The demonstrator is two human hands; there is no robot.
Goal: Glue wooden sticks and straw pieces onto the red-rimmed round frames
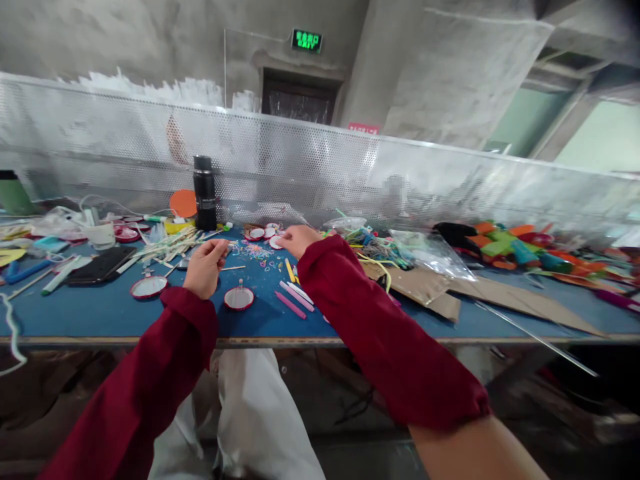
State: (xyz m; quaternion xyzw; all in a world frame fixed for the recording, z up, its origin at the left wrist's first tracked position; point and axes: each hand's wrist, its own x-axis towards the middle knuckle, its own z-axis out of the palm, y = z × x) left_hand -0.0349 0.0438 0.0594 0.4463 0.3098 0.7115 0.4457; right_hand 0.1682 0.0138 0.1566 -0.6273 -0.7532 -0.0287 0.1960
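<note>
My left hand (205,268) is closed in a pinch above the blue tabletop, and what sits between its fingertips is too small to make out. With fingers bent down and together, my right hand (300,240) is at a small white disc (275,242) with a red rim, gripping its edge. Similar discs (257,233) lie just behind. Between the hands is a scatter of tiny coloured loops (254,251). Nearer me rests a round red-rimmed piece (239,299) with a small tab; another such piece (149,287) is beside my left wrist.
Pink and white pens (291,305) lie near my right forearm. A black bottle (204,193) stands behind thin sticks (163,248). A dark phone-like slab (100,265) is at left; cardboard (425,290), tangled cords and a metal rod (537,339) are at right. A perforated metal screen (310,167) closes the back.
</note>
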